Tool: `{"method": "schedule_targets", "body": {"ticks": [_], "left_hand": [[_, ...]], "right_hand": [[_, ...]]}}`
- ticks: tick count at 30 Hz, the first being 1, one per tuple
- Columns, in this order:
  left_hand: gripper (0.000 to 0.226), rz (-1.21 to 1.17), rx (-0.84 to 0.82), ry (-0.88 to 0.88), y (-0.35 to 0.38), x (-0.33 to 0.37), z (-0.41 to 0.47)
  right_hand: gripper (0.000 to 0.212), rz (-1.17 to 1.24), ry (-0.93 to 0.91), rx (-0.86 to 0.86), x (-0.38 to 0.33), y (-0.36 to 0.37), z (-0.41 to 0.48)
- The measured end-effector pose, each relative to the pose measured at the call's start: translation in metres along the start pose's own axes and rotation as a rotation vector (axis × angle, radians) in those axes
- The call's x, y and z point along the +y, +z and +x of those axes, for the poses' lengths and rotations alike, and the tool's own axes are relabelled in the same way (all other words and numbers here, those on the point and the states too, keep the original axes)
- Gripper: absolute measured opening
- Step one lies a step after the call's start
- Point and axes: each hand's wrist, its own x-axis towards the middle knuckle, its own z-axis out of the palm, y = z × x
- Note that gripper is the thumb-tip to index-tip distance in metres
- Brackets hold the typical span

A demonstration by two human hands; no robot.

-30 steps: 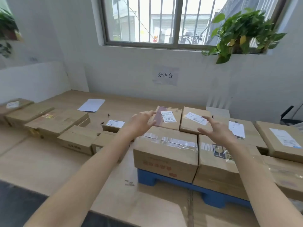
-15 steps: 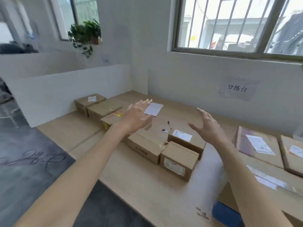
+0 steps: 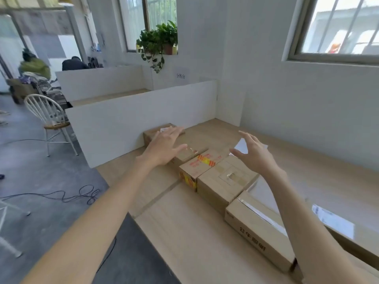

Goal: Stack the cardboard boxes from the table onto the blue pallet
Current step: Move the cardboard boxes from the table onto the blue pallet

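"Two hands, state of each?"

"My left hand [image 3: 164, 149]: open, palm down, fingers straight and spread, holding nothing. It hovers over the far end of the row of boxes; contact, cannot tell. My right hand [image 3: 255, 155]: open too, fingers spread, thumb apart, nothing in it, above the far edge of the plain taped box [image 3: 221, 183]."

"Boxes, position?"

"All on the bench [image 3: 184, 242], in a row running away from me. Nearest: a box with printed characters [image 3: 252, 232]. Just beyond it the plain taped box, touching a box with red and yellow tape [image 3: 194, 169] on its left. Farthest: a small box [image 3: 151, 133] against the white partition [image 3: 133, 119], partly hidden by my left hand."

"Anything else?"

"A white sheet of paper [image 3: 241, 145] on the bench, behind my right hand. A white chair [image 3: 47, 113] on the grey floor [image 3: 41, 181], left of the bench."
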Motion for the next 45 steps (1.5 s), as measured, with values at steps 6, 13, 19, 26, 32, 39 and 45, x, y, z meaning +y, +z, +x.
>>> {"method": "schedule_targets", "body": {"ticks": [6,13,19,26,32,39,45], "left_hand": [[0.064,-0.05,-0.015,-0.025,0.008,-0.114,0.079],[0.063,-0.065,-0.034,-0.016,0.031,-0.237,0.169],[0.064,-0.029,-0.12,0.03,0.064,-0.352,0.263],[0.076,0.009,-0.368,-0.003,0.122,-0.461,0.341],[0.096,0.011,-0.576,-0.012,0.19,-0.519,0.373],[0.106,-0.021,-0.62,0.052,0.237,-0.547,0.397],[0.125,-0.135,-0.652,0.06,0.256,-0.558,0.41]], "right_hand": [[0.073,0.01,-0.026,-0.053,-0.058,0.066,0.111],[0.073,-0.013,-0.04,-0.065,-0.113,0.154,0.224],[0.073,0.013,0.065,-0.035,-0.153,0.243,0.315],[0.078,0.015,0.277,-0.079,-0.184,0.358,0.398],[0.092,-0.077,0.428,-0.2,-0.184,0.443,0.431],[0.103,-0.142,0.505,-0.243,-0.174,0.496,0.444],[0.113,-0.179,0.532,-0.238,-0.17,0.514,0.45]]}}
